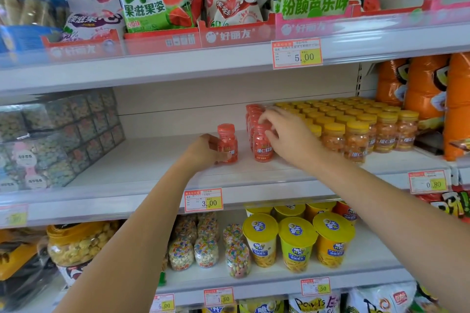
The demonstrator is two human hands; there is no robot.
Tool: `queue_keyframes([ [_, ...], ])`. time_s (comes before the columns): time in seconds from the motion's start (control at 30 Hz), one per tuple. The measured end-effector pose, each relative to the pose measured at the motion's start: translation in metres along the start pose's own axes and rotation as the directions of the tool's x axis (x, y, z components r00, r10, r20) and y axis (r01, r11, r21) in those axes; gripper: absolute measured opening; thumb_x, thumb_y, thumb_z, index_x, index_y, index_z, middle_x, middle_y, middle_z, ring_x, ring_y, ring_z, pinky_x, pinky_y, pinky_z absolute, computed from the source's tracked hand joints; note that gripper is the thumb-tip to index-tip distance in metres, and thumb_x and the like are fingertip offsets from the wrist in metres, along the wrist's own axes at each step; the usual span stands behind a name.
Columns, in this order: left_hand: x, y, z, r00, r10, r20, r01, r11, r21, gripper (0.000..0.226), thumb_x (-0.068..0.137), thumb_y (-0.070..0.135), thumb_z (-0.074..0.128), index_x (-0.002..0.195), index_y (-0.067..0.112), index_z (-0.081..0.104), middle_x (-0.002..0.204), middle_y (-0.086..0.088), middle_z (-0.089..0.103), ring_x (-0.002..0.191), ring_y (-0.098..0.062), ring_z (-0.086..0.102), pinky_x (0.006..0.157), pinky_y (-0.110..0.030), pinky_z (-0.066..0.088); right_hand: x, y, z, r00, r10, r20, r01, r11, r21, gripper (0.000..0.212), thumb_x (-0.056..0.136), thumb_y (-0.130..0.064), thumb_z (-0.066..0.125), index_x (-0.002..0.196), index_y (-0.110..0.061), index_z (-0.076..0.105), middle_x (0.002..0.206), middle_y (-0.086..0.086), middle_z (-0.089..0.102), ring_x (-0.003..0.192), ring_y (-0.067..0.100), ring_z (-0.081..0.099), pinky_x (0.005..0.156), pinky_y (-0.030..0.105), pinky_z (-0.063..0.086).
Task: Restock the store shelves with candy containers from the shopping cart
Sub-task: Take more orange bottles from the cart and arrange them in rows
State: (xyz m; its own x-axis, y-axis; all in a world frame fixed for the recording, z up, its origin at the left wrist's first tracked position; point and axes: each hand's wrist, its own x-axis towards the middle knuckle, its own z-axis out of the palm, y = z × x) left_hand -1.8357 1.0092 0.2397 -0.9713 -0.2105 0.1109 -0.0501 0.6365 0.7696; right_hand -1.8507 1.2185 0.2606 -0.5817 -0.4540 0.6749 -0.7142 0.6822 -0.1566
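**Two red bottles in hand on the middle shelf**

At the far left of the middle shelf (142, 160) stand stacked clear-wrapped boxes (58, 140), well apart from the hands; right of them lies a bare stretch of white shelf. The left hand (203, 151) reaches in over the shelf edge, its fingers curled round a lone red candy bottle (227, 143); that bottle stands upright on the shelf, on the hand's right side, its red lid clear above the fingers. Just beside it, with a gap between, the front red bottle (263, 147) heads a row of red bottles (253, 114) running back toward the rear wall; the right hand (287, 134) comes from the right, fingers bent over this bottle's top and right side, gripping it; the hand covers part of the row. Touching the row on the right is a block of yellow-lidded bottles (356, 129); beyond them stand orange bags (427, 91).
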Motion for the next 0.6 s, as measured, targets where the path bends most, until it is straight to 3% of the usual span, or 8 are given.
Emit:
queue_keyframes([
  [0.1, 0.017, 0.007, 0.004, 0.999, -0.019, -0.026, 0.019, 1.000, -0.006, 0.052, 0.077, 0.013, 0.076, 0.122, 0.004, 0.051, 0.112, -0.013, 0.063, 0.090, -0.025, 0.064, 0.089, -0.039, 0.053, -0.035, -0.001, 0.027, 0.997, -0.070, 0.016, 0.069, 0.997, 0.036, 0.013, 0.089, -0.005, 0.049, 0.095, -0.011, 0.060, 0.102, 0.003, 0.059, 0.085, 0.023, 0.062, 0.071, 0.039, 0.051],
  [0.2, 0.042, 0.014, 0.010, 0.999, -0.025, -0.036, 0.026, 1.000, 0.015, 0.047, 0.076, 0.012, 0.076, 0.117, 0.003, 0.054, 0.101, -0.015, 0.066, 0.083, -0.026, 0.065, 0.087, -0.039, 0.055, -0.051, 0.006, 0.049, 0.997, -0.063, -0.053, 0.066, 0.996, 0.066, 0.021, 0.086, -0.014, 0.038, 0.084, -0.010, 0.059, 0.087, 0.002, 0.057, 0.068, 0.022, 0.057, 0.056, 0.032, 0.043],
  [0.27, 0.059, 0.019, 0.014, 0.999, -0.031, -0.026, 0.032, 0.999, 0.037, 0.036, 0.076, 0.011, 0.075, 0.107, 0.004, 0.058, 0.093, -0.013, 0.065, 0.080, -0.025, 0.063, 0.087, -0.038, 0.054, -0.053, 0.010, 0.052, 0.994, -0.025, -0.104, 0.037, 0.993, 0.114, 0.027, 0.085, -0.020, 0.032, 0.079, -0.011, 0.056, 0.081, 0.000, 0.055, 0.065, 0.019, 0.051, 0.054, 0.030, 0.039],
  [0.37, 0.089, 0.020, 0.019, 0.999, -0.021, -0.030, 0.024, 0.994, 0.110, 0.018, 0.077, 0.014, 0.076, 0.076, 0.012, 0.058, 0.080, -0.009, 0.063, 0.074, -0.022, 0.060, 0.084, -0.034, 0.053, -0.055, 0.013, 0.056, 0.988, -0.053, -0.146, 0.073, 0.989, 0.131, 0.023, 0.086, -0.017, 0.035, 0.075, -0.011, 0.054, 0.075, 0.000, 0.052, 0.065, 0.019, 0.049, 0.056, 0.033, 0.040],
  [0.47, 0.114, 0.019, 0.024, 0.999, -0.018, -0.028, 0.023, 0.986, 0.167, 0.018, 0.076, 0.020, 0.077, 0.073, 0.010, 0.062, 0.067, -0.004, 0.060, 0.062, -0.016, 0.056, 0.073, -0.030, 0.049, -0.054, 0.015, 0.057, 0.986, -0.070, -0.151, 0.093, 0.985, 0.148, 0.023, 0.085, -0.017, 0.035, 0.074, -0.011, 0.054, 0.074, 0.000, 0.052, 0.064, 0.020, 0.049, 0.055, 0.036, 0.043],
  [0.6, 0.141, 0.015, 0.030, 0.999, -0.024, -0.047, 0.032, 0.980, 0.198, 0.022, 0.077, 0.027, 0.076, 0.080, 0.008, 0.067, 0.085, -0.013, 0.068, 0.085, -0.029, 0.066, 0.086, -0.034, 0.052, -0.053, 0.018, 0.058, 0.983, -0.092, -0.157, 0.118, 0.979, 0.164, 0.023, 0.086, -0.017, 0.035, 0.074, -0.010, 0.054, 0.073, 0.000, 0.051, 0.065, 0.019, 0.049, 0.054, 0.036, 0.041],
])
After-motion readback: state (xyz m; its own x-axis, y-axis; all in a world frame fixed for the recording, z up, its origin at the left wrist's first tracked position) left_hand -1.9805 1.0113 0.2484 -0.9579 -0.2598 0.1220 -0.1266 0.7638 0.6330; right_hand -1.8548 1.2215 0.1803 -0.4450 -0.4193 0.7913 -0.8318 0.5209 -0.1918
